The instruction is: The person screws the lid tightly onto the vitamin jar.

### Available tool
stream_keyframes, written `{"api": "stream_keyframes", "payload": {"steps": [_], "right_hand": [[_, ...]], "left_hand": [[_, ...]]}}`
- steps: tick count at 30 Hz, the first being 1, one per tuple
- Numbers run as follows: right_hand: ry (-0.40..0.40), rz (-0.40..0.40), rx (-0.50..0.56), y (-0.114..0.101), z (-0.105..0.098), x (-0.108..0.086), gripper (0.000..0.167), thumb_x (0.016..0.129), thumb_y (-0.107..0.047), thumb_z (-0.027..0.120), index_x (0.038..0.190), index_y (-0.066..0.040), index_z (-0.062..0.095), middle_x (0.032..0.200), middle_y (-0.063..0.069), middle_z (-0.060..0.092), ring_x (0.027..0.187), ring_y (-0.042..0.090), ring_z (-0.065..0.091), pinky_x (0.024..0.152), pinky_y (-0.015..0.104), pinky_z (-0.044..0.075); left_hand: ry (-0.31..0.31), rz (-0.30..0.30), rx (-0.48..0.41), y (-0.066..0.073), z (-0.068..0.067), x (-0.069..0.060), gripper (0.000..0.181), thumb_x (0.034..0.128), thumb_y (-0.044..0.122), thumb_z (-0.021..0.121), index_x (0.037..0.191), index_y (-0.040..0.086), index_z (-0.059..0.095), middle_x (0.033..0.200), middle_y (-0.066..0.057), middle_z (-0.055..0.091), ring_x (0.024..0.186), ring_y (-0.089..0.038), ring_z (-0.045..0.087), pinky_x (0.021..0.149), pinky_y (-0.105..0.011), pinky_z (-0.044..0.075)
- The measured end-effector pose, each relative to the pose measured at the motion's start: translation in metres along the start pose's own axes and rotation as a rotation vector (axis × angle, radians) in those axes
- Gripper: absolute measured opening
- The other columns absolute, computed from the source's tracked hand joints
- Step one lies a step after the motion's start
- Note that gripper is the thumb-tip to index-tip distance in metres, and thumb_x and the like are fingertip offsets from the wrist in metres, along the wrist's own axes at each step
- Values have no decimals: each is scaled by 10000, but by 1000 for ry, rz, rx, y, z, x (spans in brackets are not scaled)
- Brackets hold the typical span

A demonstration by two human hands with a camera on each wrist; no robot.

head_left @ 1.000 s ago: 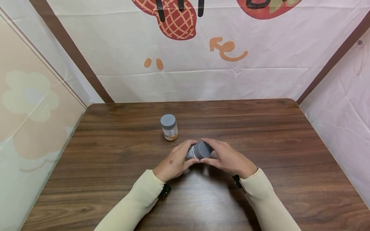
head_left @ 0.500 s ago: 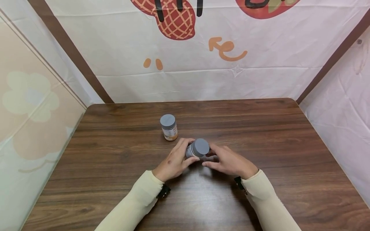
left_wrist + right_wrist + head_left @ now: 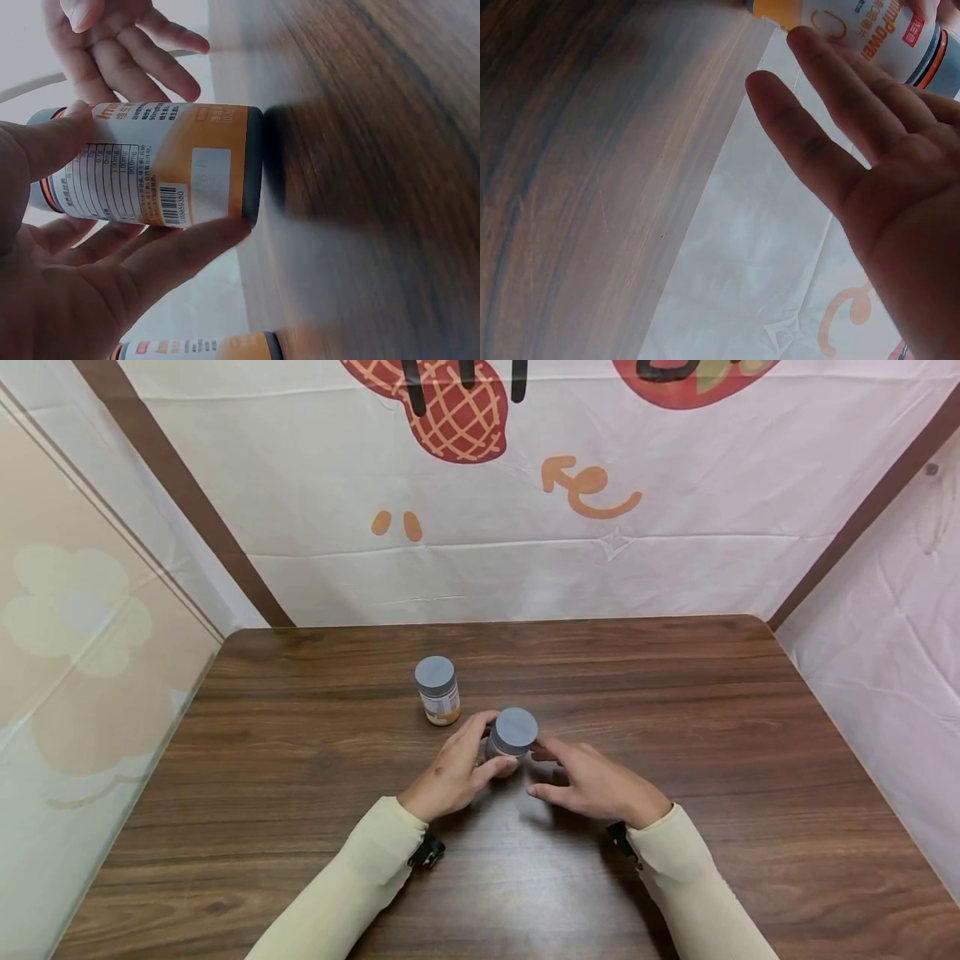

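Observation:
My left hand (image 3: 448, 774) grips an upright supplement bottle (image 3: 514, 731) with a grey screw lid, thumb on the near side and fingers round the far side. In the left wrist view the bottle (image 3: 169, 169) shows a white and orange label with a barcode and a dark base close to the wood; whether it touches is hard to tell. Just right of it, my right hand (image 3: 600, 781) has its fingers extended and parted from the thumb, holding nothing. Its fingertips are very near the bottle; contact is unclear. The right wrist view shows this hand (image 3: 900, 180) with fingers spread.
A second, matching bottle (image 3: 438, 693) stands upright behind and left of the held one. Both are on a dark wood-grain table (image 3: 675, 710). Printed white cloth (image 3: 510, 577) hangs along its back edge, with more cloth at both sides.
The held bottle has gone from leaning right to upright and shifted slightly left and back with my left hand. My right hand has let go of it and loosened its fingers.

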State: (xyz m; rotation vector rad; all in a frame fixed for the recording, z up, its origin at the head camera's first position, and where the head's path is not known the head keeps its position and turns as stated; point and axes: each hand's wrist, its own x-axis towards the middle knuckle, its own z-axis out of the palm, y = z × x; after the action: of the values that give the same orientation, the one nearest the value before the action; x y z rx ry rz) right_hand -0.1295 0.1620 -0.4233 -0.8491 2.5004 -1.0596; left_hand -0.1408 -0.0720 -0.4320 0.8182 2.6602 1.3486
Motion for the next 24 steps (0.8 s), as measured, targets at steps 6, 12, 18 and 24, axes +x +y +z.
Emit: {"api": "stream_keyframes", "payload": {"steps": [6,12,18,24], "right_hand": [[26,11,-32,1,0,-2,754,962,-298,693,1556,-60,295,1429,151,534,1276,299,548,1033,492,441],[50,35,-48,4,-1,-3,799,962,-293,692,1574,-46,242,1486,156,471,1289,299,534,1044,496,429],[72,39,-77,8,-2,-4,864,971,-288,682,1598,-63,132,1452,184,503,1255,295,564,1027,498,443],[78,60,-92,10,-3,-5,867,979,-282,669,1591,-30,110,1394,214,549,1250,313,565,1028,508,438]], "left_hand": [[-24,-69,-33,0,4,6,587,951,148,698,1443,58,392,1378,-128,545,1296,-307,514,1039,-477,437],[-26,-104,-63,0,9,14,590,967,138,674,1466,70,368,1406,-145,528,1319,-307,496,1062,-480,416],[-18,-144,-110,3,15,25,599,974,124,662,1486,73,354,1441,-142,498,1349,-286,465,1082,-462,399],[-12,-176,-84,8,20,35,594,985,140,651,1493,46,358,1435,-165,471,1345,-303,452,1080,-485,391]]}}
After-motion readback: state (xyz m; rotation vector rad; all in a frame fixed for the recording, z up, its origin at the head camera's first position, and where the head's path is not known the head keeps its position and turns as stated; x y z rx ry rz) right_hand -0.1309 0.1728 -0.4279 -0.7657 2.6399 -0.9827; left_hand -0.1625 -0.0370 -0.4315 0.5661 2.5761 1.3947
